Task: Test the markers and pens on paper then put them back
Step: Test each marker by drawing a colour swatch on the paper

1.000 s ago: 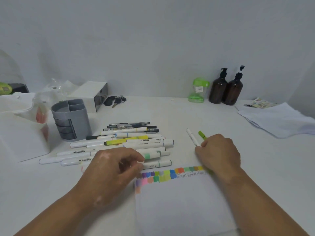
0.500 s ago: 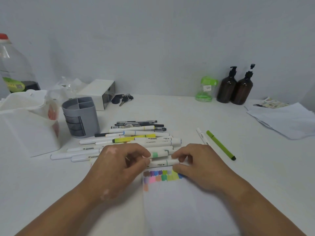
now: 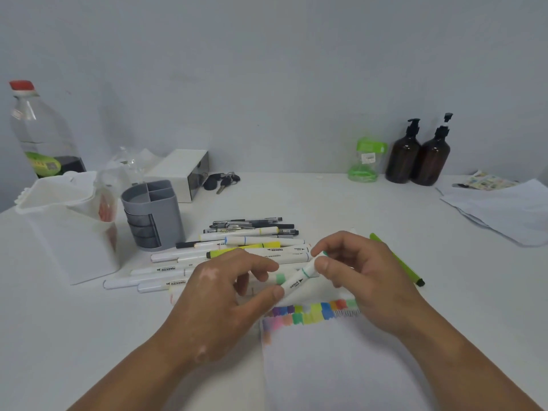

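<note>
Both hands hold one white marker with a green band (image 3: pixel 298 280) just above the paper. My left hand (image 3: pixel 225 295) pinches its lower barrel; my right hand (image 3: pixel 358 274) grips its upper capped end. The white paper (image 3: pixel 341 366) lies in front of me, with a row of colour swatches (image 3: pixel 311 312) along its top edge. A pile of white markers and black pens (image 3: pixel 237 250) lies on the table behind my hands. The grey pen holder (image 3: pixel 151 215) stands to the left of the pile. A green pen (image 3: pixel 398 262) lies to the right of my right hand.
A white bin (image 3: pixel 68 229) and a clear bottle (image 3: pixel 38 132) stand at the left. A white box (image 3: pixel 184 173) and keys (image 3: pixel 221 180) sit behind the holder. A green jar (image 3: pixel 366 160), two brown pump bottles (image 3: pixel 418 152) and loose papers (image 3: pixel 501 209) are at the right.
My right hand left the green pen on the table and came across to the pile. Both hands have lifted the green-banded marker off the pile, above the paper.
</note>
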Demonstrator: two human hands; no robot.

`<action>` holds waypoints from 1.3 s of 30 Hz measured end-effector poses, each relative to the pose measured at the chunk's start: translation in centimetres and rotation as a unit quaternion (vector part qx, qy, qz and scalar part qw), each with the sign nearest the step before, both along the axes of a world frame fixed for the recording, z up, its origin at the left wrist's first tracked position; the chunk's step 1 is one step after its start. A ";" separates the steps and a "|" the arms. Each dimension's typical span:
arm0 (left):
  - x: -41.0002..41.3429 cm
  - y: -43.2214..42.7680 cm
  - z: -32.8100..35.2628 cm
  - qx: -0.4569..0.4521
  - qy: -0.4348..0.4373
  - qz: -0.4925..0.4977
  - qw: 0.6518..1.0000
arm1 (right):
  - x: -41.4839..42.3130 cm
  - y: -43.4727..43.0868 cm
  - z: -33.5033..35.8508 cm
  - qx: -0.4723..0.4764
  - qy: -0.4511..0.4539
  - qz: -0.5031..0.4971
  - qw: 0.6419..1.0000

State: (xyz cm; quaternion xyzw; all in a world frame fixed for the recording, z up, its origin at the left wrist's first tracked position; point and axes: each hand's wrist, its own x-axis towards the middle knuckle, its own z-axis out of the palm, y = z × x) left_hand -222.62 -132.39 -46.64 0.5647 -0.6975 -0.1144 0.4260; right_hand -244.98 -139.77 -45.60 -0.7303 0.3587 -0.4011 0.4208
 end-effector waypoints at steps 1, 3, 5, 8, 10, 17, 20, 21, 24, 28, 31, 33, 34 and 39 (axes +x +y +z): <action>-0.2 0.0 0.0 0.007 -0.006 -0.010 1.000 | 0.4 0.3 0.0 0.000 -0.013 0.009 1.000; -0.5 0.1 0.0 0.020 -0.010 -0.034 0.999 | 1.2 0.8 0.0 -0.002 -0.036 0.020 0.999; -0.6 0.2 0.0 0.031 -0.013 -0.047 0.998 | 1.7 1.1 0.0 0.005 -0.059 0.023 0.998; -0.3 -0.1 -0.1 0.041 0.028 -0.041 0.998 | 1.9 1.3 0.2 0.035 -0.083 0.026 0.996; -0.1 -0.3 0.2 0.067 0.134 -0.049 0.987 | 1.9 1.4 0.1 0.052 -0.050 0.040 0.997; 0.0 -0.9 0.2 0.134 0.480 -0.103 0.861 | 2.2 1.6 -0.4 0.069 0.035 0.064 0.995; 0.4 -1.1 0.2 0.128 0.528 -0.125 0.830 | 1.7 1.3 0.1 0.077 -0.026 0.041 0.996; 0.7 -1.2 0.2 0.124 0.533 -0.124 0.828 | 1.4 1.1 0.2 0.084 -0.047 0.034 0.995; 1.5 -1.0 0.5 0.106 0.443 -0.092 0.885 | 0.8 0.6 0.3 0.097 -0.083 0.011 0.992; 1.1 -0.4 0.2 0.055 0.093 -0.022 0.994 | 0.8 0.7 0.2 0.111 -0.126 0.015 0.986; 0.1 -0.2 0.1 0.050 0.004 -0.073 0.996 | 1.3 1.0 0.1 0.114 -0.141 0.056 0.982; -0.2 0.0 0.2 0.071 -0.002 -0.091 0.993 | 1.6 1.3 0.1 0.124 -0.154 0.083 0.977; -0.3 0.1 0.3 0.078 0.000 -0.093 0.993 | 1.7 1.4 0.1 0.131 -0.158 0.092 0.974; -0.3 0.1 0.2 0.084 -0.024 -0.089 0.992 | 2.4 1.9 0.1 0.134 -0.127 0.107 0.977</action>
